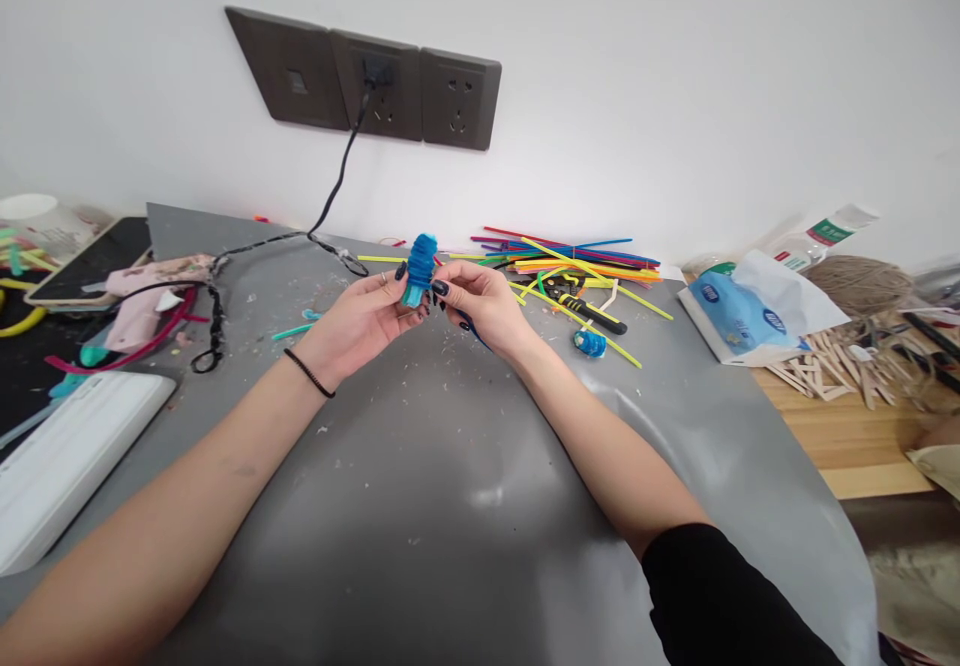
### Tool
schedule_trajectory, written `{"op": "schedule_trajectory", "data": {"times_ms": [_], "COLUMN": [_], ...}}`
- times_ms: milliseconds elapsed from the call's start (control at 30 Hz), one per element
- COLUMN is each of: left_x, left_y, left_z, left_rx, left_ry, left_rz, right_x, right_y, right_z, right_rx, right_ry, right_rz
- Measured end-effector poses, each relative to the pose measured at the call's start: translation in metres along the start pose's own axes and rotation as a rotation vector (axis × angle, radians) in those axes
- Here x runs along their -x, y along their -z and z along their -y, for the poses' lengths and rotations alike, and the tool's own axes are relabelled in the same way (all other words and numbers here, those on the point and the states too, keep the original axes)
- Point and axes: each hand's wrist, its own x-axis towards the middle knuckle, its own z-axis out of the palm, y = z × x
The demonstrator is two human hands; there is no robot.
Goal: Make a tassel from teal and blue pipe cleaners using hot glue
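My left hand [369, 314] holds a small wound piece of blue pipe cleaner [423, 258] upright, with lighter teal strands at its lower end. Close against its right side, my right hand [484, 304] is closed in a pinch on a blue pipe cleaner strand [477, 332], part of which shows below the fingers. The exact pinch point is hidden by the fingertips. Both hands are raised over a grey mat [420, 506]. Another small blue wound piece [590, 344] lies on the mat to the right of my right hand.
Colourful pipe cleaners [577, 251] and yellow-black pliers [577, 306] lie near the wall. A tissue pack [739, 311], wooden sticks [832, 366] and twine [855, 286] are at right. At left are a pink glue gun [142, 291], its black cord [341, 171] and a white box [82, 466].
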Motion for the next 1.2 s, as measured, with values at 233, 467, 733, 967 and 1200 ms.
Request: {"op": "schedule_trajectory", "data": {"times_ms": [233,467,733,967,1200], "left_x": [-0.004,-0.008,-0.005,-0.006,-0.005], "left_y": [0.006,0.013,0.007,0.007,0.006], "left_z": [0.003,0.004,0.006,0.007,0.009], "left_rx": [0.093,0.174,0.196,0.118,0.033], "left_ry": [0.006,0.015,-0.019,-0.065,-0.099], "left_rz": [0.01,0.09,0.097,0.058,0.05], "right_x": [-0.001,-0.002,-0.004,-0.004,-0.004], "right_y": [-0.001,-0.001,0.003,0.008,0.009], "right_z": [0.0,-0.003,-0.006,-0.013,-0.016], "right_rx": [0.053,0.012,0.05,0.12,0.28], "right_ry": [0.029,0.045,0.064,0.061,0.139], "right_rz": [-0.009,-0.05,-0.034,-0.041,-0.113]}}
